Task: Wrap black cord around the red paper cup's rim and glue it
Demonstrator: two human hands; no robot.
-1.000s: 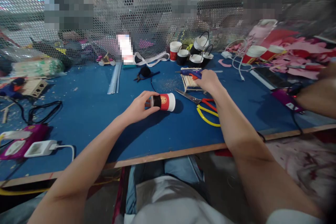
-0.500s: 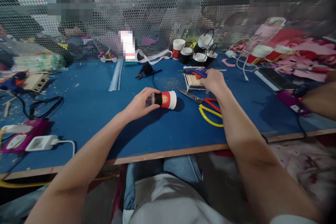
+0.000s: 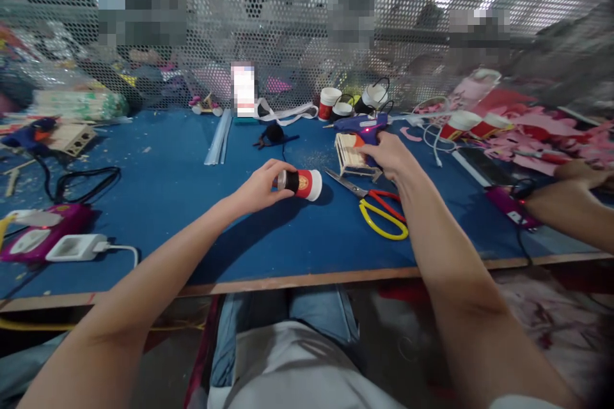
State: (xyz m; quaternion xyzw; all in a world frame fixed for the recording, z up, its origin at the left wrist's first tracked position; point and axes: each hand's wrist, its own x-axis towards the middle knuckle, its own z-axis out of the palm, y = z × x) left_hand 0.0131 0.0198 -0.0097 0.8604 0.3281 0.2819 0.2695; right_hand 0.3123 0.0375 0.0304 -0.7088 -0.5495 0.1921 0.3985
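Observation:
My left hand (image 3: 267,184) is closed round the dark-banded end of a red and white paper cup (image 3: 304,185), which lies on its side above the blue table. My right hand (image 3: 387,152) grips a blue glue gun (image 3: 362,126) with a red light on its body and its nozzle toward the left. Under the gun stands a small rack of pale wooden sticks (image 3: 350,154). Scissors (image 3: 368,195) with red and yellow handles lie between the cup and my right forearm, blades toward the upper left.
Behind the gun stand several cups (image 3: 329,103). Clear glue sticks (image 3: 219,138) and black cord (image 3: 275,133) lie left of them. A purple power strip (image 3: 45,230) is at left; another person's arm (image 3: 566,204) reaches in at right, beside a phone (image 3: 489,167).
My right hand has lifted the glue gun off the stick rack. The view has shifted slightly, and the other person's hand has moved further into view. My left hand keeps its hold on the cup.

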